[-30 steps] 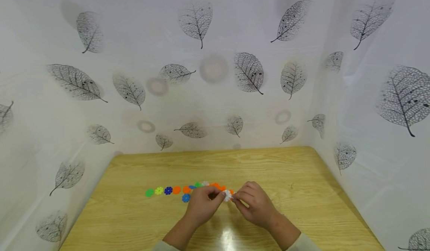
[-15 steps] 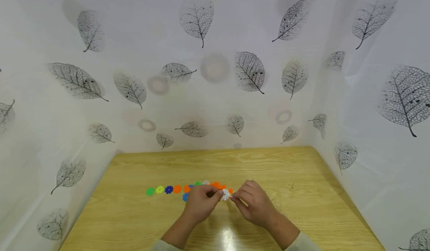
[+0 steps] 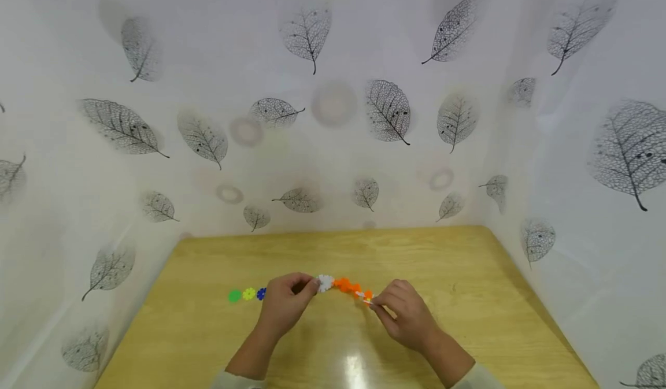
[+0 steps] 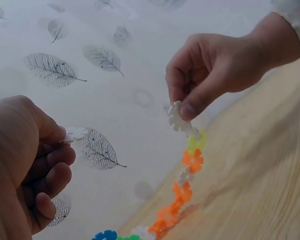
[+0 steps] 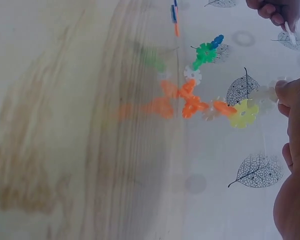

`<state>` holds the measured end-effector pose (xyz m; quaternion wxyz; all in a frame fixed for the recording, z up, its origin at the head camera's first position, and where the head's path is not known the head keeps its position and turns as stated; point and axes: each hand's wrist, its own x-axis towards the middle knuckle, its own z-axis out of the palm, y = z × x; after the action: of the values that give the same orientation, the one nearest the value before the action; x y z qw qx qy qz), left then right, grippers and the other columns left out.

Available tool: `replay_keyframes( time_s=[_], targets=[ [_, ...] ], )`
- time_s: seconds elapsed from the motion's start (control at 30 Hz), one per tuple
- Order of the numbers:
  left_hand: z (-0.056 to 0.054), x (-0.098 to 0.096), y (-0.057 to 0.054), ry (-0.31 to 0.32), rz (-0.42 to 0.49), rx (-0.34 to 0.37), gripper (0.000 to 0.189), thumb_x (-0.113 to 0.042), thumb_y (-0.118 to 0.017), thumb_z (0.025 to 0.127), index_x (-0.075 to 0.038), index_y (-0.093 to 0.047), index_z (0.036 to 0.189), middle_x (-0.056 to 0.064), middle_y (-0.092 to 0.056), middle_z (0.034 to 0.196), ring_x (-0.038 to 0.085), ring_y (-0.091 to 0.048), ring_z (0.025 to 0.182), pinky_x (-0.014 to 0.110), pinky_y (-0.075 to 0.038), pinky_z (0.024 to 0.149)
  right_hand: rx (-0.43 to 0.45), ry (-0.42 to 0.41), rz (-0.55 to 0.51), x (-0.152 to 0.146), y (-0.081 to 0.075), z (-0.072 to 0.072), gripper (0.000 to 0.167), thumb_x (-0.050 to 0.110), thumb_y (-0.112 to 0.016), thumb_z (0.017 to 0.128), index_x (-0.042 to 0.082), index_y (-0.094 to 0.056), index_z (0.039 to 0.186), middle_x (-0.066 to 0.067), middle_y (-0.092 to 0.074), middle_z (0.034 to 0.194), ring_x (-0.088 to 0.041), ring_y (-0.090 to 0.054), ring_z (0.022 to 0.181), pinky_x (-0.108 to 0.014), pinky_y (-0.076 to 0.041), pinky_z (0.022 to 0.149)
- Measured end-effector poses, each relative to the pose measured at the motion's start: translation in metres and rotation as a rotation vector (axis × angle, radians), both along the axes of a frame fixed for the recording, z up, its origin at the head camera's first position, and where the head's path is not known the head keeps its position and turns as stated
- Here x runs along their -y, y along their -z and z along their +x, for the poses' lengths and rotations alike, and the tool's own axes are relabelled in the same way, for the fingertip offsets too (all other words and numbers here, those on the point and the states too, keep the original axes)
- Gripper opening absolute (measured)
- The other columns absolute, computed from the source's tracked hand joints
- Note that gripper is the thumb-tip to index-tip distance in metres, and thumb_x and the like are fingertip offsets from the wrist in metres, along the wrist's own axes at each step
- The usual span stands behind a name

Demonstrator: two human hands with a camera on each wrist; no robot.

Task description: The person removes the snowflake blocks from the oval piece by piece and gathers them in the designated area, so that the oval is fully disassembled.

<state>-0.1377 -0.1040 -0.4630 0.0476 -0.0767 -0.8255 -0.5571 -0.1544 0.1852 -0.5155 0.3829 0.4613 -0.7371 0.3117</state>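
In the head view, the left hand point(image 3: 286, 305) pinches a white flower-shaped disc point(image 3: 325, 283) between thumb and forefinger above the desk point(image 3: 322, 348). The right hand point(image 3: 408, 317) pinches the near end of a chain of notched discs point(image 3: 343, 285), whose orange pieces run from beside the white disc down to the fingertips. To the left on the desk lie a green disc point(image 3: 235, 296), a yellow disc point(image 3: 249, 293) and a dark blue disc point(image 3: 261, 293), the last partly hidden by the left hand. A pale sheet point(image 3: 333, 158) printed with leaf skeletons stands behind.

In the left wrist view, the left hand's white disc is well apart from the chain. The right hand grips the chain's white end piece point(image 4: 179, 119); below it come yellow, orange, white and more orange pieces, then white, green and blue at the lower edge.

In the right wrist view, the right hand's thumb presses on the pale end piece, next to a yellow link point(image 5: 243, 113). The left hand shows in the upper corner, its white disc seen nearly edge-on.
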Motion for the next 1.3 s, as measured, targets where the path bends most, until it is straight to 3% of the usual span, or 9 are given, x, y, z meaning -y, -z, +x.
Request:
replay_keyframes(
  time_s=[0.53,0.7,1.07,1.3],
  targets=[
    [0.003,0.047,0.028,-0.160,0.010,0.090,0.016,-0.032,-0.079,0.094,-0.017,-0.078,0.098,0.003,-0.075,0.091,0.020,-0.066,0.083,0.029,-0.056,0.068,-0.010,-0.002,-0.017,-0.003,0.000,0.002,0.004,0.012,-0.078,0.093,0.011,-0.075,0.091,0.005,-0.069,0.084,-0.012,-0.058,0.074,-0.027,-0.045,0.073],
    [0.003,0.060,0.035,-0.210,-0.044,0.118,0.020,-0.033,-0.079,0.094,-0.015,-0.078,0.101,-0.002,-0.074,0.091,0.018,-0.067,0.086,0.028,-0.056,0.070,-0.020,-0.004,-0.024,-0.004,0.002,0.001,0.004,0.012,-0.078,0.093,0.011,-0.075,0.091,0.005,-0.069,0.084,-0.012,-0.059,0.074,-0.028,-0.046,0.073],
    [0.000,0.081,0.057,-0.252,-0.181,0.152,0.018,-0.024,-0.077,0.095,-0.009,-0.078,0.104,-0.001,-0.075,0.095,0.015,-0.068,0.087,0.023,-0.057,0.069,-0.026,-0.008,-0.022,-0.005,0.002,0.002,0.004,0.012,-0.078,0.093,0.011,-0.075,0.091,0.004,-0.070,0.084,-0.013,-0.059,0.074,-0.029,-0.046,0.073],
    [-0.005,0.088,0.068,-0.289,-0.331,0.175,0.018,-0.025,-0.078,0.093,-0.009,-0.081,0.099,-0.002,-0.076,0.092,0.016,-0.069,0.086,0.036,-0.057,0.077,-0.012,-0.011,-0.021,-0.006,0.001,0.003,0.005,0.009,-0.080,0.090,0.011,-0.075,0.091,0.004,-0.070,0.084,-0.012,-0.059,0.075,-0.029,-0.046,0.073]
  ],
)
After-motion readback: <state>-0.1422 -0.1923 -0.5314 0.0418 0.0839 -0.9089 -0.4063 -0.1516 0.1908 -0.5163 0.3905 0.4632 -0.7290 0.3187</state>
